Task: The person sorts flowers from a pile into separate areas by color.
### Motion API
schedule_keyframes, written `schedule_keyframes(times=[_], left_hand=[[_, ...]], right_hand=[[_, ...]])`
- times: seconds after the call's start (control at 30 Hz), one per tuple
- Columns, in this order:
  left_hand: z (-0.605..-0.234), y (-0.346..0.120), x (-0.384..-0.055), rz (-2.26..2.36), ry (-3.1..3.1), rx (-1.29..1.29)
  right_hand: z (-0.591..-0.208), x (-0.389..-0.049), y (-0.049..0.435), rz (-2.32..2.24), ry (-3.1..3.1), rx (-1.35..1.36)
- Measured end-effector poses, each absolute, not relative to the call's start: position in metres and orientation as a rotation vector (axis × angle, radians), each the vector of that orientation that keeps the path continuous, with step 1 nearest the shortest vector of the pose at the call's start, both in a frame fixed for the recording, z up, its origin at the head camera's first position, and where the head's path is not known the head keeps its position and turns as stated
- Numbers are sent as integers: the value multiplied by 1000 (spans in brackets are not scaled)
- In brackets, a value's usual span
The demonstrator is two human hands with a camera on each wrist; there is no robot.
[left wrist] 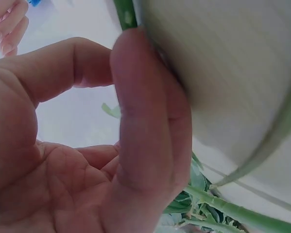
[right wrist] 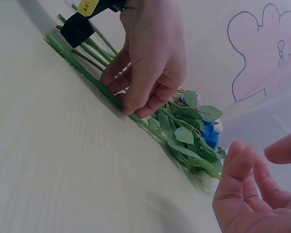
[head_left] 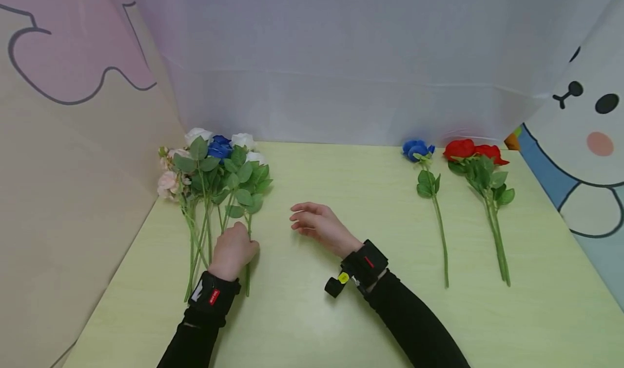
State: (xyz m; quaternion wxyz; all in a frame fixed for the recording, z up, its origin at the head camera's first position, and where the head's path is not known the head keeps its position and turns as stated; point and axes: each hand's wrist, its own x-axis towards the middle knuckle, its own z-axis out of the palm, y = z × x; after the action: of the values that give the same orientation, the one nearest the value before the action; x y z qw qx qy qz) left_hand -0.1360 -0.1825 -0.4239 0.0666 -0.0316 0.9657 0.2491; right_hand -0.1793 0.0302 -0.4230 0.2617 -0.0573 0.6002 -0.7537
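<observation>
My left hand (head_left: 233,251) is over the stems at the left of the table. Its thumb and fingertips pinch the green stem (right wrist: 84,73) on the bunch's right side, which runs up to a white rose (head_left: 255,157). In the left wrist view, a short piece of that stem (left wrist: 125,13) shows above the fingertips. Beside it lie other white roses (head_left: 197,135), a blue rose (head_left: 220,147) and pale pink flowers (head_left: 168,182), their leaves overlapping. To the right of this bunch my right hand (head_left: 324,228) hovers, fingers loosely bent, holding nothing.
A single blue rose (head_left: 417,150) lies on the right part of the pale yellow table (head_left: 312,319). Red roses (head_left: 459,149) lie to its right, stems pointing toward me. A whitish curtain (head_left: 341,70) hangs along the back edge, and a wall (head_left: 73,194) borders the left side.
</observation>
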Motion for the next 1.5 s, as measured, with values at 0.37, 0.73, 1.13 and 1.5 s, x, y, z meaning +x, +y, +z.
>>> schedule_keyframes(times=[0.37,0.73,1.13,1.5], left_hand=[[-422,-176,-138,766,2881,-78],[-428,-175,-150,870,2766,-38],[-431,-167,-167,1297,2463,-16],[-424,-145,-173,1560,2222,31]], right_hand=[[-418,-181,41,-2064,1628,-117],[-419,-185,54,-2078,1633,-40],[-420,-188,75,-2123,1610,12],[-415,-194,90,-2185,1624,53]])
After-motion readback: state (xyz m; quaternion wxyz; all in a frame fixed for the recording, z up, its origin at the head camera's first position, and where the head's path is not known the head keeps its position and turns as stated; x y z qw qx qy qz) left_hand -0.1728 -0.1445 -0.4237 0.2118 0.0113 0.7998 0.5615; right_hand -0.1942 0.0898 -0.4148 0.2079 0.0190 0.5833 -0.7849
